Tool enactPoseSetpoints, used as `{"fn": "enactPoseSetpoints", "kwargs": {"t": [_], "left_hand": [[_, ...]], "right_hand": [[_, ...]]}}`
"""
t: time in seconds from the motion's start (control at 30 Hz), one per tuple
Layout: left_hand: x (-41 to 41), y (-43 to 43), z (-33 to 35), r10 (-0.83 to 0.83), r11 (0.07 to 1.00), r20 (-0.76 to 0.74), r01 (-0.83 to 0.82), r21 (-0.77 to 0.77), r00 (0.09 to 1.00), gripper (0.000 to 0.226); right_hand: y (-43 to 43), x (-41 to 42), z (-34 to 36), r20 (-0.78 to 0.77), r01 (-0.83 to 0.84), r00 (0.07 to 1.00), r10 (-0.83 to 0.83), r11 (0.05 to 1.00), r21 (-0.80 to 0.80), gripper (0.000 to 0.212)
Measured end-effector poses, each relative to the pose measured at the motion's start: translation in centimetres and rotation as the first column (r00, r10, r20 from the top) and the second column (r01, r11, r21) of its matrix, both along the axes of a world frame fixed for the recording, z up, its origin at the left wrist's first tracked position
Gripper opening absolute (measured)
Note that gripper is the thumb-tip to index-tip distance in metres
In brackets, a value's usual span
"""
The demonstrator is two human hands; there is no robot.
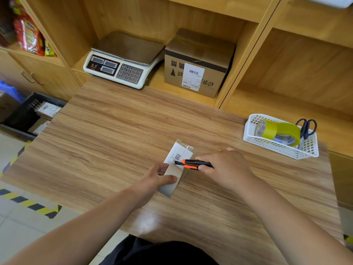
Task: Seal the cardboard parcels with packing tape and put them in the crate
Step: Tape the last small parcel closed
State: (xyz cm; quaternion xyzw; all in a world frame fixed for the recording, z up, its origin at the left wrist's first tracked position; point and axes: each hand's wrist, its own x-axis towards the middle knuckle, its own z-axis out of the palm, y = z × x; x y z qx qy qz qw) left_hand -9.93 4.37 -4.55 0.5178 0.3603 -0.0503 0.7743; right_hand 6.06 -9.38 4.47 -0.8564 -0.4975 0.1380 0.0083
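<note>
The small cardboard parcel [171, 185] lies on the desk [114, 140], toward the middle of its near edge. The left grip [160, 176] pinches the parcel's near end, thumb on top. The right grip [225, 165] is clenched round an orange utility knife [193, 163] whose tip meets the parcel beside the barcode label [180, 153], probably trimming tape. The black crate [23, 111], on the floor off the desk's left edge, already holds several parcels [48, 109]. This one has yet to go in. Yellow tape rolls [278, 132] sit in the white basket [248, 131] near the right edge.

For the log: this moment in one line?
left hand holds parcel | right hand grips utility knife, tip at parcel
</note>
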Motion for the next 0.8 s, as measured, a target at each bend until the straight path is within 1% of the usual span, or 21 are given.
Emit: {"fn": "enactPoseSetpoints", "kwargs": {"t": [0.2, 0.23, 0.33, 0.4, 0.47, 0.57, 0.6, 0.7, 0.8], "left_hand": [[0.0, -0.2, -0.2, 0.010, 1.000, -0.001, -0.010, 0.016, 1.000, 0.078], [0.0, -0.2, -0.3, 0.011, 0.999, -0.010, -0.011, 0.039, 1.000, 0.078], [0.0, -0.4, -0.2, -0.005, 0.984, -0.066, 0.017, 0.176, 0.998, 0.078], [0.1, -0.4, 0.1, -0.011, 0.975, -0.070, 0.027, 0.220, 0.997, 0.079], [0.1, -0.2, 0.2, -0.029, 0.979, -0.068, 0.042, 0.200, 0.997, 0.083], [0.3, 0.3, 0.4, -0.042, 0.995, -0.077, 0.048, 0.087, 0.996, 0.085], [0.4, 0.4, 0.4, -0.043, 0.996, -0.080, 0.048, 0.072, 0.996, 0.083], [0.8, 0.6, 0.4, -0.063, 0.995, -0.067, 0.068, 0.074, 0.996, 0.077], [1.2, 0.7, 0.5, -0.058, 0.994, -0.088, 0.066, 0.089, 0.994, 0.077]], "right_hand": [[0.4, -0.3, 0.1, -0.008, -0.018, 1.000, 0.018, 1.000, -0.020, 0.024], [0.4, -0.4, 0.1, -0.004, -0.023, 1.000, 0.023, 0.999, -0.027, 0.025], [0.7, -0.5, 0.1, 0.021, -0.036, 0.999, 0.037, 0.998, -0.051, 0.026], [0.9, -0.6, 0.2, 0.056, -0.048, 0.997, 0.052, 0.996, -0.068, 0.025], [1.0, -0.7, 0.3, 0.073, -0.047, 0.996, 0.053, 0.995, -0.085, 0.025], [1.1, -0.9, 0.2, 0.093, -0.041, 0.994, 0.049, 0.995, -0.087, 0.026], [1.2, -1.0, 0.2, 0.102, -0.043, 0.993, 0.052, 0.995, -0.087, 0.026], [1.3, -0.9, 0.2, 0.116, -0.040, 0.992, 0.051, 0.994, -0.097, 0.026], [1.5, -0.4, 0.0, 0.117, -0.036, 0.992, 0.049, 0.993, -0.108, 0.026]]}}
